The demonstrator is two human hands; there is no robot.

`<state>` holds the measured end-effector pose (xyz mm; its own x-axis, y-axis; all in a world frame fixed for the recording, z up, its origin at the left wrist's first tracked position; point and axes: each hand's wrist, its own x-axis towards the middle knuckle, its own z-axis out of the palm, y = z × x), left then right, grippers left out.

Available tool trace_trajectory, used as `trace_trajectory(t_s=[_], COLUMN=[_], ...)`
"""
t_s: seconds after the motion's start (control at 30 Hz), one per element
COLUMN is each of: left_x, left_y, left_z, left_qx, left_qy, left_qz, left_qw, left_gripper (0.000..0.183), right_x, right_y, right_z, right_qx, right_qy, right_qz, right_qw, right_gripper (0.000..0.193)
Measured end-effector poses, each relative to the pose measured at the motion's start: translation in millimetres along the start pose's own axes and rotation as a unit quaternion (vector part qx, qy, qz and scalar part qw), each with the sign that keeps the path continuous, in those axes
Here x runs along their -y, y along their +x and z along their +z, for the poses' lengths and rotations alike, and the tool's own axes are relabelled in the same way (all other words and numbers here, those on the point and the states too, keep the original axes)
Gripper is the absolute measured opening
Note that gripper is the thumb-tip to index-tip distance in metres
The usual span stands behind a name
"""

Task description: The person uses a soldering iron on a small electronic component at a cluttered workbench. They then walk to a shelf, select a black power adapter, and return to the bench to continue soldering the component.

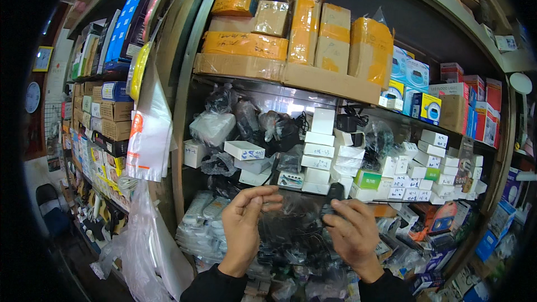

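My right hand (353, 234) is closed on a small black oblong object (334, 194), held upright between thumb and fingers; its exact kind does not show. To its left my left hand (246, 221) is raised with nothing in it, fingers stretched toward the right hand. Behind both hands is a shelf with stacked small white boxes (317, 162), some marked by hand. A white box with blue writing (244, 150) lies above my left hand among plastic-wrapped black items (278, 126). A green-and-white box (368, 180) sits just beyond my right hand.
Taped brown cartons (305, 29) fill the upper shelf. Clear plastic bags (150, 145) hang at the left beside a shelf post. Bagged white items (204, 223) crowd the lower shelf. Blue and red boxes (417, 72) stand at the right.
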<state>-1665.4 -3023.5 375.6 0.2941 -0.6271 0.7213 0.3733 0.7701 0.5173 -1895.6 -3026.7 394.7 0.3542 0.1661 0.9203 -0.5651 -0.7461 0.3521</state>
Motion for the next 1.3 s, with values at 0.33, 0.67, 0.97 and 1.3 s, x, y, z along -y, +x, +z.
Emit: trace_trajectory(t_s=[0.33,0.67,0.97,1.3], left_x=[-19.6,-20.8,-25.8,-12.6], left_y=[-37.5,-32.8,-31.8,-27.8], left_z=[7.7,-14.9,-15.0,-4.9], left_qx=[0.151,0.153,0.162,0.166], left_qy=[-0.058,0.036,0.078,0.07], left_qz=[-0.11,-0.033,-0.053,-0.043], left_qw=[0.981,0.987,0.982,0.983], left_gripper=[0.079,0.075,0.063,0.072], right_x=[33.5,52.3,54.1,45.0], right_y=[-22.5,-26.4,-30.2,-35.5], right_z=[15.5,40.4,46.8,42.7], right_qx=[0.02,-0.037,-0.059,-0.067], right_qy=[0.109,0.288,0.288,0.276], right_qz=[-0.039,0.095,0.109,0.118], right_qw=[0.993,0.952,0.95,0.952], right_gripper=[0.036,0.037,0.038,0.036])
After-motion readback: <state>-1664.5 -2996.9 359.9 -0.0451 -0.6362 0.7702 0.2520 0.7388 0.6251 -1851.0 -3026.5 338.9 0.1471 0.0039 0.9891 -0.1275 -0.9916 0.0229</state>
